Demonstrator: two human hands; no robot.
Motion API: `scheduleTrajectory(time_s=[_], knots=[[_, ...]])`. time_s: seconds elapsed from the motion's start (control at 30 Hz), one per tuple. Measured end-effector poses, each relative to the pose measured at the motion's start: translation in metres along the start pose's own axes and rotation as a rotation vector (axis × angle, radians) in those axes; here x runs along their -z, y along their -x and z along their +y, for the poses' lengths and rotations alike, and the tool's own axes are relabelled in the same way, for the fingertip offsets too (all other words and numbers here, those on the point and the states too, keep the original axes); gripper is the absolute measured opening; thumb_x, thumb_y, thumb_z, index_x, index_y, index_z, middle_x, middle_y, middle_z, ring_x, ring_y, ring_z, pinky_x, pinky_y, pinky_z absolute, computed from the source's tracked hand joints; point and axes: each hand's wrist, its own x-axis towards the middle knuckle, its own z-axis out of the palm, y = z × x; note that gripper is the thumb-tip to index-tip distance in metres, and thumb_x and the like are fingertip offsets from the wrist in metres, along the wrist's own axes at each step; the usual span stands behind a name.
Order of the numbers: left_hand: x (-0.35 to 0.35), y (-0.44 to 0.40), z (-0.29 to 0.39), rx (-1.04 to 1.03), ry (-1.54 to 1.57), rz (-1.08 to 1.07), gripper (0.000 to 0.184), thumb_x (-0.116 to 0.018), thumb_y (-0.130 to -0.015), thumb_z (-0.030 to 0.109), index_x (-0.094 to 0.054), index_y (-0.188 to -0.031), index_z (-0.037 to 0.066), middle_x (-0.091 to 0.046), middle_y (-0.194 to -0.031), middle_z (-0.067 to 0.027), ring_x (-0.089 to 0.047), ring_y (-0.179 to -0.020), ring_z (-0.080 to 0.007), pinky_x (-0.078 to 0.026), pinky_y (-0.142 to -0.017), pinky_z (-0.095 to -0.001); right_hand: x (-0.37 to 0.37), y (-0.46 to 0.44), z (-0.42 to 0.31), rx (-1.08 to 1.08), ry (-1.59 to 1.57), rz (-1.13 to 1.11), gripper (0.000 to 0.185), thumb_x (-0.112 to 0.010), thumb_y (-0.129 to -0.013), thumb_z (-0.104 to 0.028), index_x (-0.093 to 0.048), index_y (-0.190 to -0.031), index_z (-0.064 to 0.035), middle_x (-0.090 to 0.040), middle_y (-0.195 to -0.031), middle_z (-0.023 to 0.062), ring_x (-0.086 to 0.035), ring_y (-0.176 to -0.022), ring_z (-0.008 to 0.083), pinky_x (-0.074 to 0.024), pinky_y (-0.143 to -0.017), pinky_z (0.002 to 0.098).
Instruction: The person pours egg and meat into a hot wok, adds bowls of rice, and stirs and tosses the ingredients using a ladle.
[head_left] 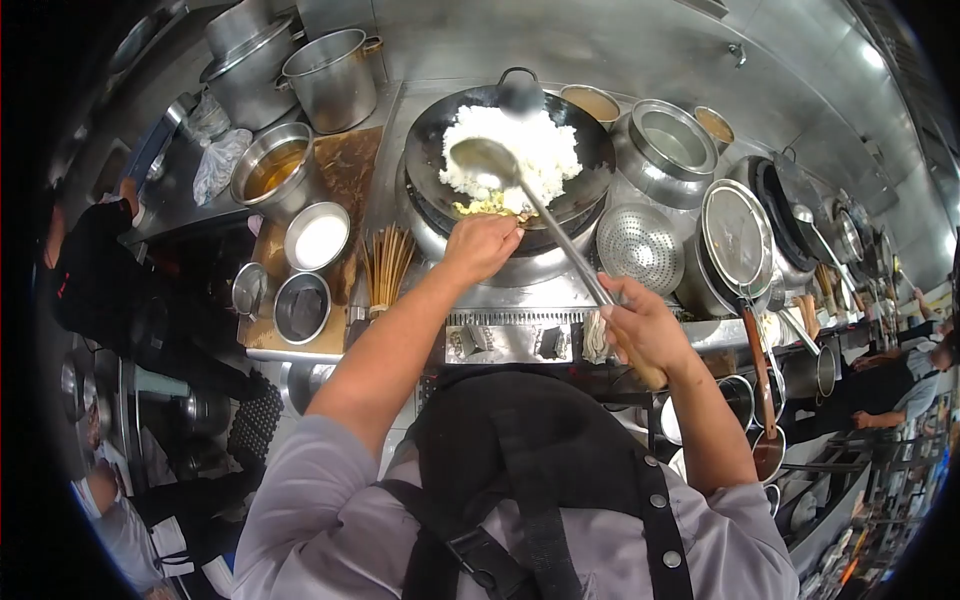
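Note:
A large black wok (428,150) sits on the stove, holding a heap of white rice (550,150) with yellow bits like egg (487,206) at its near edge. My left hand (482,246) is closed at the near rim of the wok; what it grips is hidden under the fingers. In my right hand (645,325) is the wooden handle of a long metal ladle (485,160). The ladle's bowl is over the rice, left of the middle.
Left of the wok stand a pot of amber liquid (272,172), a bowl of white contents (318,237) and bamboo sticks (386,265). To the right are a perforated strainer (640,248), a lidded pot (673,138) and a mesh sieve (738,232). Other people stand at both sides.

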Motion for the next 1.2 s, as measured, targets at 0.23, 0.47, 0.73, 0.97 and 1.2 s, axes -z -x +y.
scheduleTrajectory(time_s=[0.23, 0.47, 0.73, 0.97, 1.2], knots=[[-0.002, 0.001, 0.0, 0.0, 0.026, 0.021, 0.036, -0.057, -0.1, 0.032, -0.059, -0.078, 0.003, -0.064, -0.079, -0.0193, -0.063, -0.08, -0.0411, -0.049, -0.074, -0.0536, 0.023, 0.027, 0.037, -0.066, -0.123, 0.008, 0.047, -0.059, -0.104, -0.012, -0.047, -0.15, -0.0141, -0.056, -0.071, 0.0034, -0.053, -0.052, 0.0123, -0.0445, -0.045, 0.0281], [0.004, 0.001, 0.009, 0.043, -0.04, -0.051, 0.034, -0.056, -0.1, 0.032, -0.065, -0.081, 0.005, -0.068, -0.078, -0.0167, -0.068, -0.079, -0.0391, -0.054, -0.075, -0.0508, 0.015, 0.024, 0.038, 0.002, 0.053, 0.214, 0.054, -0.058, -0.103, -0.008, -0.041, -0.154, -0.0119, -0.055, -0.068, 0.0018, -0.052, -0.051, 0.0112, -0.0422, -0.046, 0.0281], [0.038, 0.009, 0.055, 0.017, -0.095, -0.088, 0.032, -0.062, -0.094, 0.032, -0.068, -0.073, 0.008, -0.067, -0.068, -0.0152, -0.067, -0.064, -0.0361, -0.053, -0.061, -0.0498, 0.05, 0.104, -0.006, -0.143, 0.335, 0.084, 0.05, -0.063, -0.1, -0.013, -0.055, -0.149, -0.0135, -0.054, -0.067, -0.0001, -0.05, -0.053, 0.0094, -0.0427, -0.052, 0.0278], [-0.003, 0.111, 0.058, -0.122, -0.074, 0.037, 0.04, -0.068, -0.093, 0.032, -0.056, -0.061, 0.01, -0.059, -0.06, -0.0141, -0.061, -0.058, -0.0366, -0.05, -0.058, -0.0496, 0.005, 0.017, 0.085, 0.131, 0.442, 0.198, 0.051, -0.068, -0.101, -0.02, -0.054, -0.15, -0.019, -0.062, -0.073, 0.0027, -0.056, -0.063, 0.0102, -0.0495, -0.063, 0.0291], [0.025, 0.028, 0.028, -0.026, -0.095, 0.03, 0.039, -0.065, -0.093, 0.035, -0.061, -0.066, 0.008, -0.063, -0.067, -0.0153, -0.064, -0.065, -0.039, -0.05, -0.061, -0.0517, -0.014, 0.074, 0.04, 0.271, 0.257, 0.266, 0.054, -0.068, -0.1, -0.017, -0.053, -0.151, -0.0133, -0.063, -0.07, 0.0089, -0.058, -0.064, 0.0122, -0.0499, -0.065, 0.0301]])
